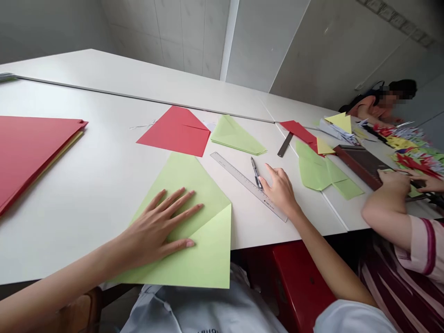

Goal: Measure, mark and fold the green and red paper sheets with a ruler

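My left hand (169, 222) lies flat with spread fingers on a light green paper sheet (208, 259). This sheet has a diagonal line across it, and its lower edge reaches past the table's front edge. To the right, my right hand (279, 187) hovers over or rests at a clear plastic ruler (239, 175), with thumb and forefinger apart. Just left of those fingers lies a pen (255, 172), its lower end near the ruler. I cannot tell whether my right hand touches either one. Beyond the sheet sit a red folded paper (176, 134) and a green folded paper (236, 136).
A stack of red paper (34, 152) lies at the left on the white table (86, 185). Toward the right are green paper pieces (315, 171), a dark ruler (285, 144) and a brown case (357, 162). A co-worker's arm (388, 203) rests there. A red stool (305, 273) stands below.
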A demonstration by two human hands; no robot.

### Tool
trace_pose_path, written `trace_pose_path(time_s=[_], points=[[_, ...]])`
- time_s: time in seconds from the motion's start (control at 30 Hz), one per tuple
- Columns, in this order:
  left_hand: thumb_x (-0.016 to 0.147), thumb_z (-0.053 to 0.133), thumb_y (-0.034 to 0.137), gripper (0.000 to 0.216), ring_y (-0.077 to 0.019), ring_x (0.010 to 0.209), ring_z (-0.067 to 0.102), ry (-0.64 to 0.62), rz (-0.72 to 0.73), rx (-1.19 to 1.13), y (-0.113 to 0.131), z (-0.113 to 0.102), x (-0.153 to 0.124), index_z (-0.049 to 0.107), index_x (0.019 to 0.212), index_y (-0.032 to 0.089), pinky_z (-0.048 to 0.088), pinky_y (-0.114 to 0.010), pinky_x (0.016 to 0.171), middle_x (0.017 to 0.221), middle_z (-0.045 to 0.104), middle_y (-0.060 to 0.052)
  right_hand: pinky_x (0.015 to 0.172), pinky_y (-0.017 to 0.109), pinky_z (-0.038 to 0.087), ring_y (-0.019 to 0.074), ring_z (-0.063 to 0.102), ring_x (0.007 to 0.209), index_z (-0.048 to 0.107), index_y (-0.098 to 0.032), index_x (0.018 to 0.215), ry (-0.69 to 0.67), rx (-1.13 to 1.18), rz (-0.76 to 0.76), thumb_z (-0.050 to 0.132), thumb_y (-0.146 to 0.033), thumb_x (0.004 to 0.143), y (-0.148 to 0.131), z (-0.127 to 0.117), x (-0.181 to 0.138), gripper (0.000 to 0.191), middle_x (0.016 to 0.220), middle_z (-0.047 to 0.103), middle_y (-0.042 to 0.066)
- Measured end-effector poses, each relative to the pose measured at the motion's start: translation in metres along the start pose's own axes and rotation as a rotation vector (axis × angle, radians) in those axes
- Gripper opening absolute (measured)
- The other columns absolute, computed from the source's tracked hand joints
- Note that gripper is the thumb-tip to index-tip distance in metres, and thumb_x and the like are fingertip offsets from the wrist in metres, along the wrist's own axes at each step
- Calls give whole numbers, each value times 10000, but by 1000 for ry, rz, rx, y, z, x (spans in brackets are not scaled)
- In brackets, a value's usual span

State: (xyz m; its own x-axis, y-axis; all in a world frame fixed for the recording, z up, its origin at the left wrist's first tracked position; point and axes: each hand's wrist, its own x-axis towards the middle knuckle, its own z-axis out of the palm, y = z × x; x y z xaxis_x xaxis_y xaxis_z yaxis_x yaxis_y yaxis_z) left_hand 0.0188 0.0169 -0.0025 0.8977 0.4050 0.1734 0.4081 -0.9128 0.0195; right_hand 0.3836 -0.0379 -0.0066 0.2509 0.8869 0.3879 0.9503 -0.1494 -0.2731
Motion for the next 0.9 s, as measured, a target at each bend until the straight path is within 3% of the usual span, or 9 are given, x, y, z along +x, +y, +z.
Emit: trace_pose_path(time_s=[0.13,0.27,0.4,0.47,0.53,0.63,0.7,0.8,0.9], points=[[866,458,761,826,-369,1400,393,123,-29,86,1,6,-2,228,1551,362,251,-566,1143,1575,360,-73,825,391,538,225,647,908,497,-150,1397,-66,-84,2,564,-304,958,6,12,23,471,986,664,85],[886,449,735,721,-358,1233,543,193,-96,150,4,6,-6,421,1484,332,414,-508,1011,1445,515,-118,805,375,556,172,647,902,569,-198,1260,-101,-134,2,572,-366,978,11,12,26,329,1121,643,59],[907,390,724,704,-352,1044,611,209,-155,253,14,3,-8,540,1411,256,502,-482,833,1296,580,-196,861,436,520,261,625,1010,601,-186,1307,-73,-159,6,462,-249,996,22,3,16,346,1108,632,139],[921,364,710,700,-352,969,621,196,-181,277,18,2,-7,564,1391,233,516,-474,753,1210,600,-220,946,491,474,322,562,1166,573,-179,1368,-62,-151,-35,386,-258,1003,22,-2,2,417,1226,594,187],[936,341,691,692,-355,936,622,189,-207,275,20,2,-5,577,1380,216,518,-473,715,1149,607,-229,1060,510,410,321,453,1332,503,-215,1438,-97,-122,-129,362,-361,1020,16,-7,-20,464,1412,515,154],[946,330,678,694,-368,978,617,190,-245,245,21,4,-2,567,1387,197,520,-494,755,1143,602,-231,1155,450,357,256,364,1436,387,-306,1509,-240,-75,-299,424,-539,990,7,-14,-61,570,1566,396,36],[956,331,664,696,-389,1117,582,192,-257,216,20,6,0,559,1385,165,507,-520,860,1248,574,-236,1179,486,322,264,272,1486,212,-274,1575,-326,-60,-334,412,-551,993,3,-17,-86,674,1624,273,58],[970,328,644,710,-359,1363,430,178,-222,167,19,12,3,516,1396,108,395,-508,1089,1467,469,-195,1189,543,292,297,180,1511,87,-257,1593,-372,-52,-318,477,-556,962,5,-22,-115,800,1652,156,77],[975,318,642,733,-320,1416,385,154,-203,142,19,16,5,448,1439,90,326,-488,1160,1512,446,-153,1187,545,309,293,184,1509,114,-301,1589,-357,-50,-250,513,-423,962,12,-27,-136,753,1651,172,34]])
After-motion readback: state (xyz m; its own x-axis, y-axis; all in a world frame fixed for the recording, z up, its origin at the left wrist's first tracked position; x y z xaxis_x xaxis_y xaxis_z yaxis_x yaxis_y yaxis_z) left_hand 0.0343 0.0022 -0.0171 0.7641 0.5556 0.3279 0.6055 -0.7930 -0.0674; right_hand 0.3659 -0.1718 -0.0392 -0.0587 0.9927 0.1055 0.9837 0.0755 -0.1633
